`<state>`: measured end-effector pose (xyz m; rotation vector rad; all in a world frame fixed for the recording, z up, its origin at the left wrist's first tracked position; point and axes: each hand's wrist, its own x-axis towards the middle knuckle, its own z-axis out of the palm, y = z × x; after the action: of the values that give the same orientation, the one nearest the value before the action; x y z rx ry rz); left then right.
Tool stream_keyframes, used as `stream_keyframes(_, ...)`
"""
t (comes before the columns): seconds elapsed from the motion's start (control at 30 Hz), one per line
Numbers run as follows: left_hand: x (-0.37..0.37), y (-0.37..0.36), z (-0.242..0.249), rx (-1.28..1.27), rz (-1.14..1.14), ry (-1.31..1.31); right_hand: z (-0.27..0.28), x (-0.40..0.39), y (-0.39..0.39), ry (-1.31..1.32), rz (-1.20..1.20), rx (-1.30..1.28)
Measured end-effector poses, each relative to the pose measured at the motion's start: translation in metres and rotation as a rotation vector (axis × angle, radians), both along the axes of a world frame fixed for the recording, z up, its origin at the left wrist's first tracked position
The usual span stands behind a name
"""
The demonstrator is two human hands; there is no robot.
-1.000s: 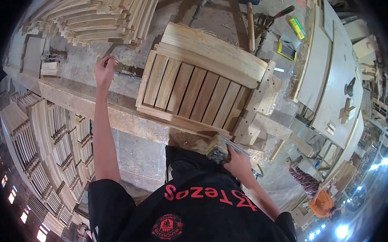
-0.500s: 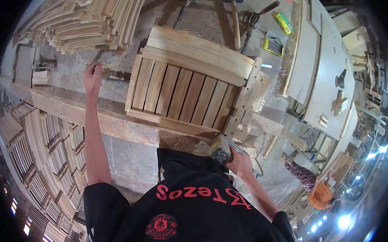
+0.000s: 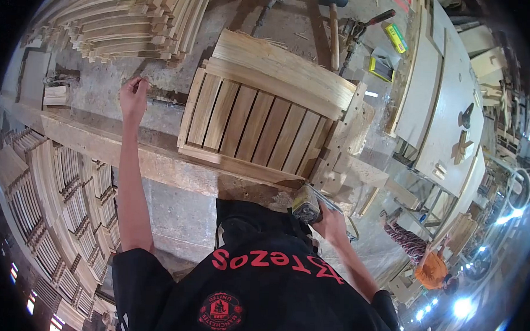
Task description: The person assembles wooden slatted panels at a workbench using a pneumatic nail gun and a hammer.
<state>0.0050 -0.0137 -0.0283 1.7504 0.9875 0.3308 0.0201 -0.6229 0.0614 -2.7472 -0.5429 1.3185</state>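
A slatted wooden panel [image 3: 256,126] lies on the workbench [image 3: 158,168], with a wide board [image 3: 281,68] along its far side. My left hand [image 3: 133,99] is raised left of the panel, its fingers pinched together; what they hold, if anything, is too small to tell. Near the panel's front right corner, my right hand [image 3: 331,223] is wrapped round a worn, blocky tool [image 3: 305,205], close to my shirt.
Curved wooden pieces [image 3: 129,26] are stacked at the back left. A mallet [image 3: 334,35], a clamp [image 3: 366,25] and a yellow box [image 3: 381,69] lie behind the panel. Another person in orange [image 3: 432,270] is at the lower right.
The panel and bench appear slightly further right and turned a little in view. My left hand has shifted slightly up and right; my right hand still grips the tool.
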Motion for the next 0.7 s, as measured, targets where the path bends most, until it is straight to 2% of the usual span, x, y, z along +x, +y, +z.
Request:
stream_keyframes(0.2,-0.002,0.004,-0.008,0.06,-0.013,0.008,0.011,0.001,0.001,-0.018,-0.012,0.021)
stream_keyframes(0.33,0.002,-0.003,0.005,0.061,-0.009,0.035,0.023,0.005,0.003,-0.031,-0.048,0.046)
stream_keyframes(0.43,0.004,-0.005,0.009,0.054,0.006,0.056,0.015,0.004,-0.004,-0.082,-0.141,0.083)
stream_keyframes(0.53,0.003,-0.006,0.008,0.053,0.005,0.044,-0.001,0.007,-0.011,-0.159,-0.207,0.239)
stream_keyframes(0.63,0.002,-0.005,0.011,0.031,-0.017,0.075,0.014,0.028,0.027,-0.166,0.005,0.202)
stream_keyframes(0.67,0.0,-0.003,0.008,0.027,-0.021,0.068,0.017,0.035,0.033,-0.032,0.156,0.011)
stream_keyframes(0.7,-0.001,-0.002,0.005,0.022,-0.025,0.059,0.018,0.039,0.035,0.009,0.189,-0.031)
